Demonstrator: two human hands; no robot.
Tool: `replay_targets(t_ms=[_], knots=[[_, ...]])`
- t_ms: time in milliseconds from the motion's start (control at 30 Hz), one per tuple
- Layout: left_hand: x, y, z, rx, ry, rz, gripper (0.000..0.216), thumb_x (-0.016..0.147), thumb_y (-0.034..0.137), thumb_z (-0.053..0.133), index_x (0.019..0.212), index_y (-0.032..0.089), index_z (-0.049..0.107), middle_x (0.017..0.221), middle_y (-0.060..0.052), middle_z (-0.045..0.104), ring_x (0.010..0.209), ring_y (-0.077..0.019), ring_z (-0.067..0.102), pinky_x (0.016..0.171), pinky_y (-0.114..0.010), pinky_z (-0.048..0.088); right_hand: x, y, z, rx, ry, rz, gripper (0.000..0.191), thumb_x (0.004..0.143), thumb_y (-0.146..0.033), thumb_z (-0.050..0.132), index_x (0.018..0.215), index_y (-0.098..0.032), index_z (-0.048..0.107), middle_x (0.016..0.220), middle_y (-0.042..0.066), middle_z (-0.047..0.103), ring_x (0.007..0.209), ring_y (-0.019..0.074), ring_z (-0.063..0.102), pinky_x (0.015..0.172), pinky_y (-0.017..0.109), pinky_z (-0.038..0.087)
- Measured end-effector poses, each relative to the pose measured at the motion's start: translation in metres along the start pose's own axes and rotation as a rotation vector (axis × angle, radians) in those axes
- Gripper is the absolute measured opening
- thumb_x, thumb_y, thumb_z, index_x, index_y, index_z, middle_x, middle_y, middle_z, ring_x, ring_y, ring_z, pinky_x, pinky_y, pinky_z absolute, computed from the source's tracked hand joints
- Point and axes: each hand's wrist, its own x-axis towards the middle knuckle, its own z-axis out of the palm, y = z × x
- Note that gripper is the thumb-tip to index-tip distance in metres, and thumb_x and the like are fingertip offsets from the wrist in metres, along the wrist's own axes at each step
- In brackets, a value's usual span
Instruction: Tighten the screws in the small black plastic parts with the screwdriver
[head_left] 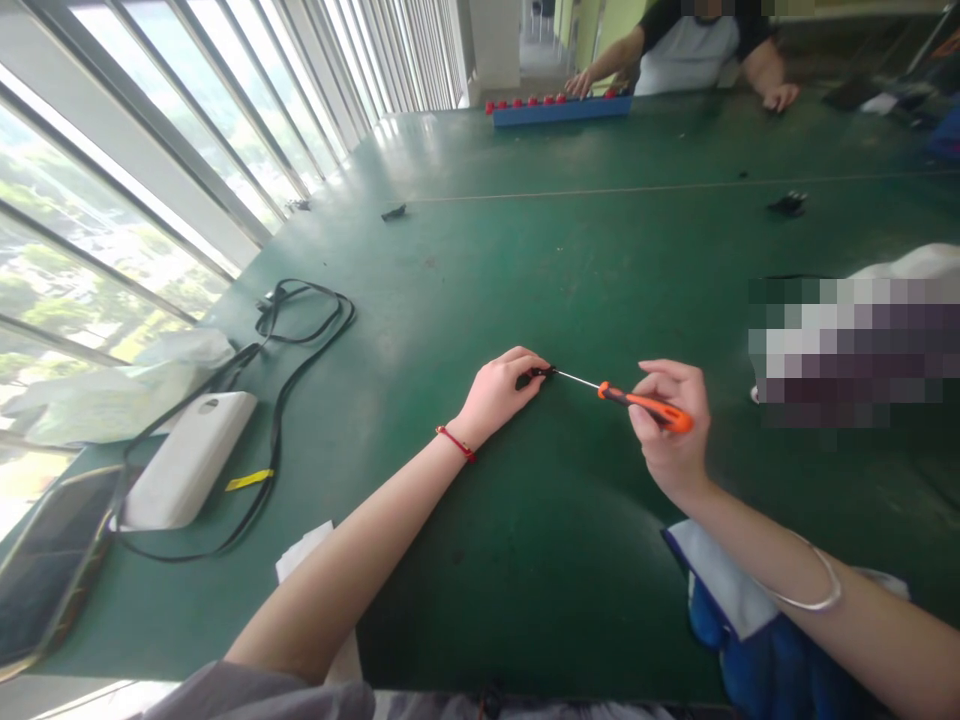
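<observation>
A small black part (534,377) is pinched in the fingers of my left hand (506,385), low over the green table (465,270); its exact kind is too small to make out. My right hand (673,425) is closed around the orange and black handle of a screwdriver (645,406). The screwdriver's thin metal shaft points left, and its tip meets the black part at my left fingertips. Whether the tip sits in a screw cannot be seen.
At left lie a black cable (281,400), a white power bank (191,460), a phone (56,560) and a plastic bag (135,390). Blue gloves (772,650) lie under my right forearm. Across the table, a person (690,50) touches a blue rack (562,110) with red pieces.
</observation>
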Motion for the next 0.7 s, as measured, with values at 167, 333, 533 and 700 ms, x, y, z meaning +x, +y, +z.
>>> replay_targets(t_ms=[167,333,533,700], knots=[[-0.0001,-0.0001,0.0001,-0.009,0.000,-0.010,0.018,0.087,0.020,0.054,0.097,0.020,0.068,0.102,-0.003,0.068,0.083,-0.0141,0.065,0.078,-0.026,0.053,-0.0003,0.0004,0.0000,-0.015,0.010,0.013,0.020,0.079,-0.023,0.062,0.099,-0.022,0.058,0.070,-0.003,0.054,0.057,0.0118,0.053,0.055,0.027,0.044],[-0.0007,0.0010,0.0001,-0.004,-0.004,0.001,0.018,0.086,0.017,0.053,0.096,0.020,0.068,0.101,-0.003,0.068,0.082,-0.0140,0.064,0.077,-0.026,0.053,-0.0017,0.0008,-0.0008,0.035,-0.077,0.027,0.019,0.084,-0.028,0.056,0.102,-0.022,0.057,0.067,-0.003,0.053,0.051,0.0110,0.049,0.048,0.026,0.039],[-0.0005,0.0006,0.0004,0.013,0.004,0.014,0.017,0.088,0.018,0.052,0.095,0.020,0.067,0.102,-0.003,0.068,0.085,-0.0144,0.064,0.079,-0.026,0.052,-0.0021,-0.0021,-0.0009,0.011,-0.033,-0.034,0.034,0.077,-0.019,0.063,0.109,-0.023,0.054,0.074,-0.003,0.056,0.061,0.0121,0.055,0.056,0.026,0.045],[-0.0007,0.0010,0.0000,0.016,-0.003,0.022,0.018,0.088,0.018,0.052,0.096,0.020,0.067,0.103,-0.003,0.068,0.087,-0.0144,0.065,0.080,-0.026,0.052,-0.0023,-0.0001,-0.0022,-0.098,-0.061,-0.021,0.018,0.079,-0.022,0.060,0.098,-0.023,0.061,0.067,-0.003,0.054,0.060,0.0135,0.053,0.057,0.028,0.045]])
